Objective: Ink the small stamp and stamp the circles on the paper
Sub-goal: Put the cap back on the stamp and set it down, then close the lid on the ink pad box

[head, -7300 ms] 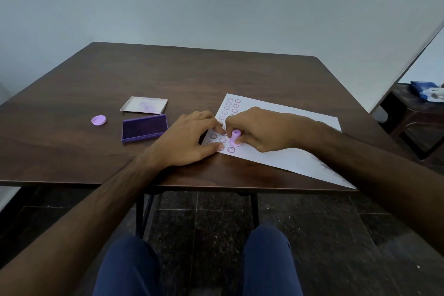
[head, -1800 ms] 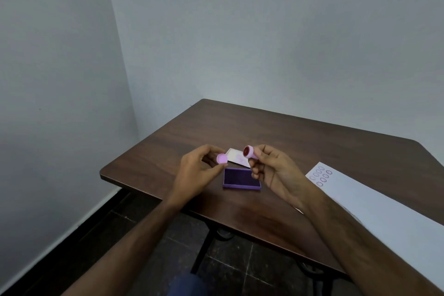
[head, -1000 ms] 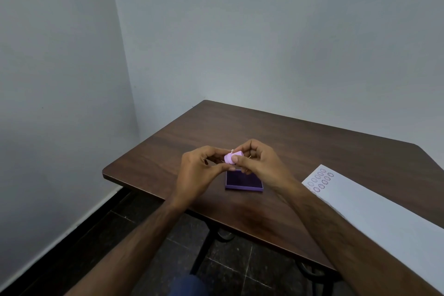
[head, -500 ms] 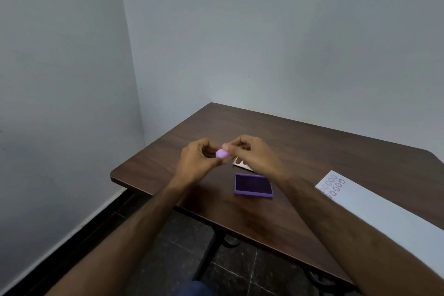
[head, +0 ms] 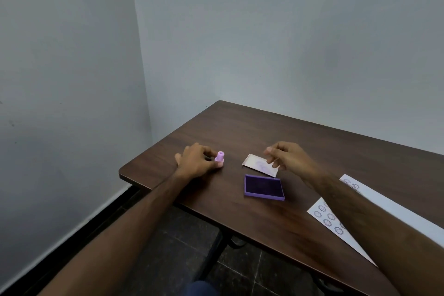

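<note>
The small pink stamp, with its cap on, stands upright on the brown table near the left edge. My left hand rests beside it with fingertips pinching its base. My right hand hovers over the ink pad's clear lid, fingers loosely apart and holding nothing. The purple ink pad lies open just in front of the lid. The white paper with stamped circles lies at the right, partly hidden by my right forearm.
Grey walls meet in a corner behind the table's left end. The table's near edge runs diagonally, with dark tiled floor and a black table leg below it.
The two hands, joined over the ink pad while capping the stamp, have separated. The left hand carried the capped stamp left and set it on the table; the right hand moved over the lid.
</note>
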Action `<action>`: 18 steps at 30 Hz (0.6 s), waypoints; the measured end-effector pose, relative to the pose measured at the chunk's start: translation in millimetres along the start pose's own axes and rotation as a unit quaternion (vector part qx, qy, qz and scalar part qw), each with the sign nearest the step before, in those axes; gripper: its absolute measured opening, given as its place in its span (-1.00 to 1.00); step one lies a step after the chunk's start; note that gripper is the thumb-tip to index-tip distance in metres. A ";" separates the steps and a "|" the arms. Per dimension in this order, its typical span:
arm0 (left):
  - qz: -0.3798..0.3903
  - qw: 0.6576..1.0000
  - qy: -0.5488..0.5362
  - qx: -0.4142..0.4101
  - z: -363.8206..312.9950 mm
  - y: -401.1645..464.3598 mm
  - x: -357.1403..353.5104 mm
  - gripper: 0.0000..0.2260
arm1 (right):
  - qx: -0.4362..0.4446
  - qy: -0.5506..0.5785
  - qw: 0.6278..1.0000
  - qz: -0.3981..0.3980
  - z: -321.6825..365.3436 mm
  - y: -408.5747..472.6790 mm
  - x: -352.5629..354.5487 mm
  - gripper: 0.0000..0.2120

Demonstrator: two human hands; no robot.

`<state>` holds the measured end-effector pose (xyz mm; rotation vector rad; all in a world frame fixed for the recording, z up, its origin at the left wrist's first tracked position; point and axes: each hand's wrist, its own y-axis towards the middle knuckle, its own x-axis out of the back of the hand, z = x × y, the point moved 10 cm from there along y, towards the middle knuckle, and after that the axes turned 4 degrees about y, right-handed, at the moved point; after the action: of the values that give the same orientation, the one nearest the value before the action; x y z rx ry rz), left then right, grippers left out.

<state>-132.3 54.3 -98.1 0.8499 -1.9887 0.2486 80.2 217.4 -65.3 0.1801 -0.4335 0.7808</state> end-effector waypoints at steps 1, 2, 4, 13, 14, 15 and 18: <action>-0.003 1.000 0.015 -0.001 0.4 1.4 -0.1 -0.63 | -0.002 -0.012 1.000 -0.003 -3.5 1.3 1.5 -0.83; -0.001 1.000 0.030 -0.002 0.8 2.5 -0.9 -0.62 | -0.005 -0.023 1.000 -0.008 -6.8 2.6 3.5 -0.85; 0.014 0.999 0.048 -0.004 -0.2 1.5 -3.5 -0.59 | -0.012 -0.041 0.999 -0.018 -12.7 5.2 9.0 -0.87; -0.020 0.972 -0.085 -0.216 -125.7 -14.1 12.8 -0.72 | -0.078 -0.081 0.991 -0.067 -44.0 6.0 41.6 -0.90; 0.008 0.976 -0.060 -0.211 -136.6 -10.7 2.8 -0.70 | -0.086 -0.074 0.992 -0.058 -45.9 5.6 39.8 -0.89; 0.044 0.980 -0.024 -0.192 -141.7 -6.3 -9.7 -0.67 | -0.093 -0.070 0.992 -0.048 -47.1 4.9 37.2 -0.88; 0.127 0.979 0.102 -0.121 -135.9 6.9 -40.0 -0.65 | -0.114 -0.065 0.991 -0.022 -50.5 3.4 29.5 -0.84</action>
<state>-31.0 143.9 -55.2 0.3993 -1.8833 0.2242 112.0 254.5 -97.6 0.0270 -0.6373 0.6729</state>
